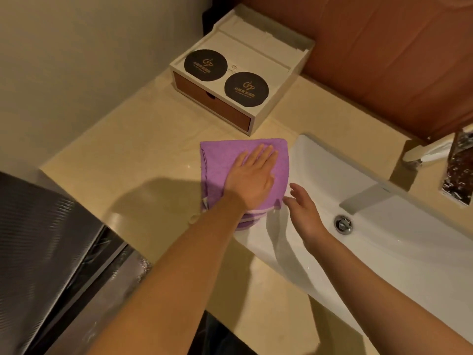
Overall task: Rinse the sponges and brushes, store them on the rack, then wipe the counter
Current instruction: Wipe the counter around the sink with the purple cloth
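Now the left hand lies flat with its grip wide, fingers straight, pressing a folded purple cloth onto the beige surface just beside the white basin. The right hand hovers over the basin's rim near the cloth's corner, its grip loose and holding nothing. Behind the cloth stands a white drawer box bearing two black round coasters, and a chrome faucet reaches over the drain
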A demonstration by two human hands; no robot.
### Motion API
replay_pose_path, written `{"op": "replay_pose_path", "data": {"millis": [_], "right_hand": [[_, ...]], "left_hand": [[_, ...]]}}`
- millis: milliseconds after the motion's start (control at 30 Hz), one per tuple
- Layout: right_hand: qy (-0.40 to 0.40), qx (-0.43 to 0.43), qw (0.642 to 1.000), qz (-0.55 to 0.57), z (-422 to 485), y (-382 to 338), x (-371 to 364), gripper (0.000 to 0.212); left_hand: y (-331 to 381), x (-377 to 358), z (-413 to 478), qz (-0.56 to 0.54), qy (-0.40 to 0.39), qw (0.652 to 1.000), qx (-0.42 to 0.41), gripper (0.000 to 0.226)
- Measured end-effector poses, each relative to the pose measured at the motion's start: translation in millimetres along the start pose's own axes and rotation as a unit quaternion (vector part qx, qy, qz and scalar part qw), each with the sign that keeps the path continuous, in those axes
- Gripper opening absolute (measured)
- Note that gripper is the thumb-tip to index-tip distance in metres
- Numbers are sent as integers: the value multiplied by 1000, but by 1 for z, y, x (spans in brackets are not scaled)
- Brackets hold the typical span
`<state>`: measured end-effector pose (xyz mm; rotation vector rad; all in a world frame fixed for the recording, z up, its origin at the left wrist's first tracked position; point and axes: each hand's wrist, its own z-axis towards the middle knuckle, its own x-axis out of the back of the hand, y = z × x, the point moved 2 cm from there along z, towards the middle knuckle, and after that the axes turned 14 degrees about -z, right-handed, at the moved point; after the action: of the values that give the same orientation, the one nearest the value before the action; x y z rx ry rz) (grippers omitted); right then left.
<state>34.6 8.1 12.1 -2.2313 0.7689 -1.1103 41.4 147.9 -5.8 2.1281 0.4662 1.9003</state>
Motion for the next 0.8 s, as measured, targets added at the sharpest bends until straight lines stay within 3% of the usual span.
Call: {"op": "replay_pose_path", "data": {"millis": [67, 267, 367, 433, 533, 667, 800], "right_hand": [[-19, -35, 997, 62, 8, -3, -3, 55], [-119, 7, 992, 39, 17, -15, -13, 60], [-107, 54, 992, -36, 8, -14, -14, 61], [-75, 119, 985, -98, -3, -14, -20, 64], [-58, 239, 959, -138, -24, -25, -35, 68], [-24, 366, 893, -262, -33, -48, -67, 60], [-28, 351, 866, -355, -26, -82, -90, 39]], "left_hand": [[5, 1, -2, -16, 9, 1000, 20, 55], [-1, -2, -24, -19, 10, 999, 47, 57], [-8, -2, -52, -70, 86, 991, 70, 55], [-16, -1, -73, -62, 76, 989, 111, 58], [-31, 1, -102, -49, 81, 983, 155, 62], [-60, 11, -127, -28, 84, 976, 199, 66], [-90, 26, -122, -32, 81, 973, 215, 63]]}}
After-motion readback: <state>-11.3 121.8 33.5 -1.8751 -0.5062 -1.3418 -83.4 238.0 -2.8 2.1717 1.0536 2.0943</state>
